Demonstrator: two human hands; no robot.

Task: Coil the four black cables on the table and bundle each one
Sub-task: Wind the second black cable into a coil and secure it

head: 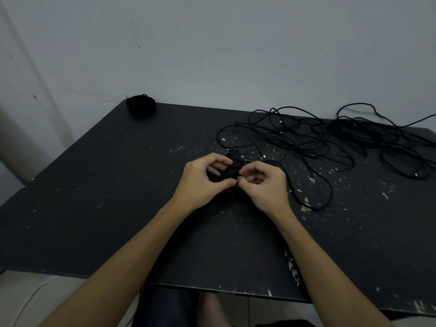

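Two bare forearms in from the near edge, meeting mid-table. Left hand [204, 179] curled round a small coiled black cable [232, 169], thumb and fingers gripping its left side. Right hand [264, 182] pinching the same coil at its right side, thumb and forefinger tips together on it, other fingers curled. Coil held just above the black table [118, 197], paint-flecked surface. Finished cable bundle [140, 106] at far left corner, well apart from the hands. Loose cables [330, 142] tangled across far right of table, one loop trailing near the right wrist. Grey wall [236, 43] behind. Exact count of loose cables unclear.
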